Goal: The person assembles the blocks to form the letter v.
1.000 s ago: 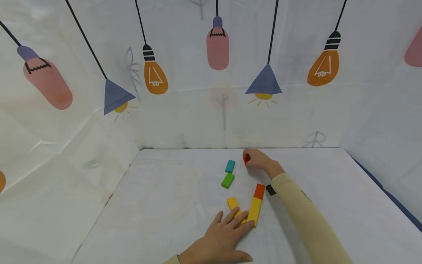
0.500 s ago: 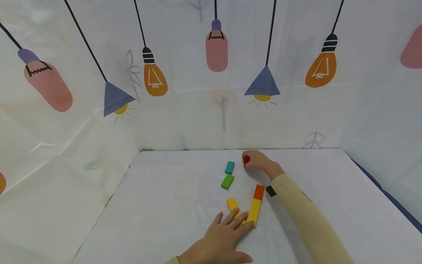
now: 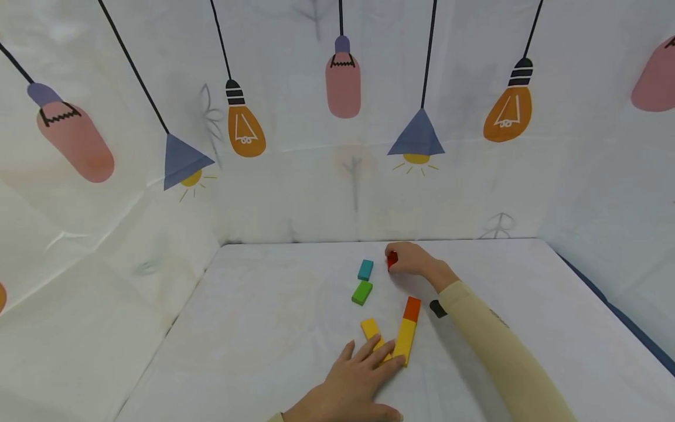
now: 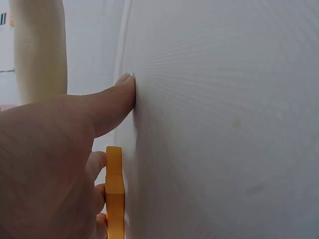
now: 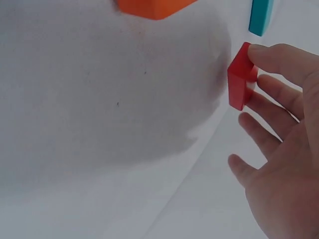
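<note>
My right hand pinches a small red block between thumb and fingers near the table's far edge. In the right wrist view, the red block is close to a teal block. Nearer me, my left hand lies with fingers spread, its fingertips resting on two yellow blocks that form a V shape. Its thumb touches the white surface in the left wrist view. An orange-red block continues the right-hand yellow one end to end.
A green block lies just in front of the teal one, their ends nearly touching. Beside my right sleeve is a dark block, partly covered by it. Behind the white table hangs a sheet printed with lamps.
The head view has shifted slightly. My right hand keeps its pinch on the red block in nearly the same spot; its sleeve now covers the dark block less. The left hand stays still.
</note>
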`<state>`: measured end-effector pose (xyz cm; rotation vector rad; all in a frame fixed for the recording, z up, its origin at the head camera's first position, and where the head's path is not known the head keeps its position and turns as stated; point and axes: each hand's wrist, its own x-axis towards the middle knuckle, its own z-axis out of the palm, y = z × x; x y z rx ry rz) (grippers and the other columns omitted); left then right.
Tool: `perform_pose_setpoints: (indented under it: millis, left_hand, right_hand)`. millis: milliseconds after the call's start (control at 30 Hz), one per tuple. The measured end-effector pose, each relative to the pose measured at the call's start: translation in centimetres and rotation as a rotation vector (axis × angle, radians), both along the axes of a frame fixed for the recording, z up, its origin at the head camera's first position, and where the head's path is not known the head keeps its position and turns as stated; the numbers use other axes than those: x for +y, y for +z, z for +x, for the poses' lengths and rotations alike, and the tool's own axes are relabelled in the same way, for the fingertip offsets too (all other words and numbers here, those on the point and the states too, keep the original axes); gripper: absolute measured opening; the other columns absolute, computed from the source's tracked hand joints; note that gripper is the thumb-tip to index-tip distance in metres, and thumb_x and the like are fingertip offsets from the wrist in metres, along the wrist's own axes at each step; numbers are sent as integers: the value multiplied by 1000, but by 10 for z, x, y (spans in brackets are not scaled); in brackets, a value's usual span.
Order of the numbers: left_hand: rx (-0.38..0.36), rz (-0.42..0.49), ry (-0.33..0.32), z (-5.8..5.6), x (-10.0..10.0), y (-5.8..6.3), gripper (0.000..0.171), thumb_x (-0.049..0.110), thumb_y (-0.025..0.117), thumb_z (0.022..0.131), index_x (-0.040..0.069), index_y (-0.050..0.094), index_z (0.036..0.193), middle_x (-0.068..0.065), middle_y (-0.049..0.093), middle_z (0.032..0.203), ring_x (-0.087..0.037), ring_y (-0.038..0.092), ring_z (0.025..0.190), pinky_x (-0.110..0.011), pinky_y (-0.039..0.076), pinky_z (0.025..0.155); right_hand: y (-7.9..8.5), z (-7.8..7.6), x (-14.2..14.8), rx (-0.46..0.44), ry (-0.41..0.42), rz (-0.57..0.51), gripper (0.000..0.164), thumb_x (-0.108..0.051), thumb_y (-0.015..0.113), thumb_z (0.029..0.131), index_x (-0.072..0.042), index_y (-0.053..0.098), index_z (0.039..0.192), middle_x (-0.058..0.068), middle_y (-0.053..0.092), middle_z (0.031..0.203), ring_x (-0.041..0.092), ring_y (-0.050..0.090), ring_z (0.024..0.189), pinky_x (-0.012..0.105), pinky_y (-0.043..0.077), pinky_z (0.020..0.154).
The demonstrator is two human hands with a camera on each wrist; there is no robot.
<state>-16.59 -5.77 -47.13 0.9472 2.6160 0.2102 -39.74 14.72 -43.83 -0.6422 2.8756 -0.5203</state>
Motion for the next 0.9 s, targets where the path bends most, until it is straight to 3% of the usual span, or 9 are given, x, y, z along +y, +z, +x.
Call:
perform_pose_setpoints:
  millis: [400,900]
  left_hand:
    - [-18,1,9,-1,1,-3,82,82,48,82,53,17,152,20,12,166,-21,12,156,-70,27,113]
    - [29,11,4,1,-3,-4,82,82,48,81,52,18,152,19,13,166,-21,15,156,-69,30,111]
  right_hand:
    - [4,3,7,54,31,38,39,-22,70,89,-10,63,125,7,65,118,24,55,102,42,54,92]
    - [3,13,15,88,99,38,37,-23,72,87,-10,65,121,5,67,112,22,56,96,40,54,88]
